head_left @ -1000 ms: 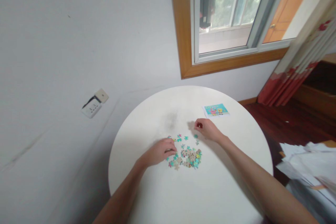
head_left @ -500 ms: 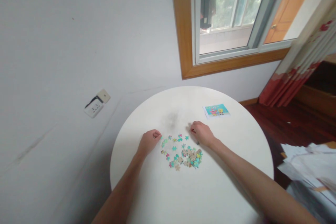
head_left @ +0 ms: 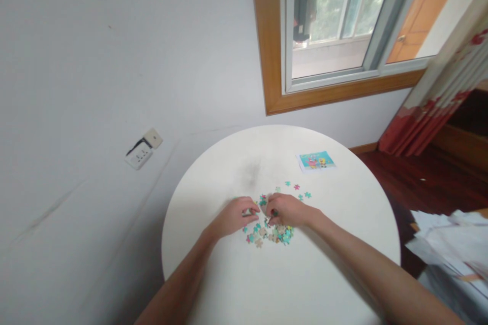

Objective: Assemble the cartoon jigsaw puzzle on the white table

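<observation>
Small jigsaw puzzle pieces (head_left: 282, 234), mostly teal and tan, lie in a loose cluster on the round white table (head_left: 244, 279). My left hand (head_left: 235, 216) is at the cluster's left edge, thumb and fingers apart around a few pieces. At the upper right of the cluster, my right hand (head_left: 286, 209) has its fingers curled down among the pieces; what they pinch is hidden. Just beyond it lie a few separate pieces, including a pink piece (head_left: 296, 187) and a teal piece (head_left: 308, 195).
A cartoon picture card (head_left: 316, 160) lies toward the table's far right. The wall with a socket (head_left: 139, 155) and a wood-framed window (head_left: 271, 61) stands behind. Stacked papers (head_left: 452, 244) are beyond the table's right side, near a curtain (head_left: 427, 111).
Both hands have come inward over the cluster, the left moving right and the right moving left and nearer. Several pieces now show beyond my right hand. My left fingers have spread.
</observation>
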`<state>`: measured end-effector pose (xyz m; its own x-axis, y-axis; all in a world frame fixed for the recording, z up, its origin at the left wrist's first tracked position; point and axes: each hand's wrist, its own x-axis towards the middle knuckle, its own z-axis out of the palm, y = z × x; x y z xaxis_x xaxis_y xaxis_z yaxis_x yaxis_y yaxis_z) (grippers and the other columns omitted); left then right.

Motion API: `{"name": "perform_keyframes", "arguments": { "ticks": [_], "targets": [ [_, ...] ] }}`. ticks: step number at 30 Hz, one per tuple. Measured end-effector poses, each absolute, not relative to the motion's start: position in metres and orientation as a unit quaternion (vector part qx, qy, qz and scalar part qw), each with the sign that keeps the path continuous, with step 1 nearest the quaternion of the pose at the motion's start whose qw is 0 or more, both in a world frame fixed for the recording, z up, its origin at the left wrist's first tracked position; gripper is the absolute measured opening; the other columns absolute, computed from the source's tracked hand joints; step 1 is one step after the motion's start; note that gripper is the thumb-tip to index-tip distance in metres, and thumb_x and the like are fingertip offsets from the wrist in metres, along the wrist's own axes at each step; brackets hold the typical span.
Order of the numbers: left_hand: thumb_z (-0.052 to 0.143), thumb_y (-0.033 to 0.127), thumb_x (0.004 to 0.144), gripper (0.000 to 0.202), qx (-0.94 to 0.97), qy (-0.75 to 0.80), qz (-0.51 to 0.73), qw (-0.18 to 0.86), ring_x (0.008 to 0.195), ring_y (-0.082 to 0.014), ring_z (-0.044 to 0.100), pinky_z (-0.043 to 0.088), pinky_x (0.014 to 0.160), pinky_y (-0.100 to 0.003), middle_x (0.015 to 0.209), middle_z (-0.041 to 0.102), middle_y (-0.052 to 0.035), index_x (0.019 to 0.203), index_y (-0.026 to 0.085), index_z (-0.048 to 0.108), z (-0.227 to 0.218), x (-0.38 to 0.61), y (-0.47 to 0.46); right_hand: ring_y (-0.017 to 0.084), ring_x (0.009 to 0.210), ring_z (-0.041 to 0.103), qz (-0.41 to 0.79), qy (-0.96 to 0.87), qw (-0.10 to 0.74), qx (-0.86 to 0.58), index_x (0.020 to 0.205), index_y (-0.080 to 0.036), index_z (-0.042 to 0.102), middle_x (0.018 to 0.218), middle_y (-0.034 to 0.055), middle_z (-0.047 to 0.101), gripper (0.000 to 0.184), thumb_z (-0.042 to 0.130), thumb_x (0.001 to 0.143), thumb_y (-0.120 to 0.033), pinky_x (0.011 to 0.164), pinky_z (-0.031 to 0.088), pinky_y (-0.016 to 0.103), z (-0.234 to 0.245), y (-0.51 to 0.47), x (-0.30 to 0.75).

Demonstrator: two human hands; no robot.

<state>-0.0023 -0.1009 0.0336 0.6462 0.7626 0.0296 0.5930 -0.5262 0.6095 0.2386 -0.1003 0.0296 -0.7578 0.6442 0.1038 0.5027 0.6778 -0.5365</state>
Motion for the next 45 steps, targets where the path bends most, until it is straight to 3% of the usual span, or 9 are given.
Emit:
{"name": "perform_keyframes", "arguments": {
  "ticks": [4, 10, 17, 25, 32, 38, 45],
  "targets": [
    [0.074, 0.035, 0.083, 0.016, 0.883, 0.344, 0.127, 0.294, 0.088, -0.0179, 0.063, 0.04, 0.098, -0.033, 0.091, 0.072, -0.0035, 0.091, 0.021, 0.075, 0.035, 0.001, -0.105, 0.013, 0.076, 0.055, 0.287, -0.892, 0.153, -0.314, 0.079, -0.018, 0.071, 0.078, -0.0003, 0.063, 0.008, 0.077, 0.076, -0.021, 0.066, 0.036, 0.022, 0.021, -0.097, 0.239],
    [0.077, 0.044, 0.079, 0.027, 0.89, 0.328, 0.087, 0.304, 0.089, -0.0195, 0.062, 0.043, 0.079, -0.028, 0.092, 0.069, -0.0057, 0.094, 0.021, 0.076, 0.035, 0.007, -0.111, 0.01, 0.061, 0.048, 0.396, -0.84, 0.182, -0.323, 0.077, -0.015, 0.068, 0.066, -0.0031, 0.058, 0.011, 0.069, 0.082, -0.024, 0.058, 0.035, 0.02, 0.028, -0.091, 0.257],
    [0.067, 0.04, 0.087, 0.022, 0.898, 0.307, 0.088, 0.303, 0.082, -0.0179, 0.058, 0.041, 0.075, -0.027, 0.082, 0.065, -0.0049, 0.083, 0.019, 0.074, 0.038, 0.013, -0.116, 0.011, 0.062, 0.049, 0.401, -0.813, 0.204, -0.369, 0.075, -0.013, 0.069, 0.065, -0.0013, 0.06, 0.014, 0.067, 0.081, -0.026, 0.059, 0.037, 0.022, 0.042, -0.085, 0.277],
    [0.042, 0.041, 0.1, 0.042, 0.86, 0.397, 0.116, 0.299, 0.077, -0.017, 0.055, 0.04, 0.078, -0.028, 0.075, 0.063, -0.0032, 0.075, 0.017, 0.067, 0.04, 0.005, -0.106, 0.011, 0.06, 0.051, 0.408, -0.793, 0.2, -0.406, 0.076, -0.012, 0.07, 0.064, -0.0002, 0.063, 0.011, 0.062, 0.078, -0.021, 0.057, 0.037, 0.022, 0.034, -0.075, 0.292],
    [0.055, 0.038, 0.089, 0.031, 0.817, 0.49, 0.104, 0.286, 0.062, -0.013, 0.049, 0.031, 0.06, -0.025, 0.064, 0.057, 0.0015, 0.071, 0.016, 0.067, 0.033, -0.016, -0.094, 0.011, 0.058, 0.052, 0.377, -0.795, 0.18, -0.441, 0.075, -0.012, 0.074, 0.062, 0.0011, 0.065, 0.015, 0.062, 0.077, -0.021, 0.055, 0.035, 0.022, 0.026, -0.074, 0.284],
    [0.047, 0.035, 0.093, 0.033, 0.829, 0.483, 0.113, 0.26, 0.067, -0.014, 0.052, 0.034, 0.064, -0.025, 0.07, 0.059, 0.0001, 0.071, 0.016, 0.065, 0.035, -0.013, -0.095, 0.012, 0.058, 0.054, 0.305, -0.8, 0.163, -0.49, 0.072, -0.015, 0.076, 0.064, 0.0022, 0.068, 0.013, 0.064, 0.076, -0.019, 0.056, 0.033, 0.023, 0.029, -0.077, 0.275],
    [0.049, 0.038, 0.09, 0.032, 0.813, 0.512, 0.151, 0.233, 0.072, -0.0158, 0.055, 0.038, 0.068, -0.026, 0.076, 0.064, -0.0025, 0.072, 0.017, 0.066, 0.033, -0.014, -0.092, 0.013, 0.063, 0.057, 0.255, -0.785, 0.224, -0.518, 0.075, -0.016, 0.074, 0.071, 0.0034, 0.07, 0.014, 0.064, 0.082, -0.023, 0.06, 0.035, 0.023, 0.03, -0.068, 0.288]
  ]
}}
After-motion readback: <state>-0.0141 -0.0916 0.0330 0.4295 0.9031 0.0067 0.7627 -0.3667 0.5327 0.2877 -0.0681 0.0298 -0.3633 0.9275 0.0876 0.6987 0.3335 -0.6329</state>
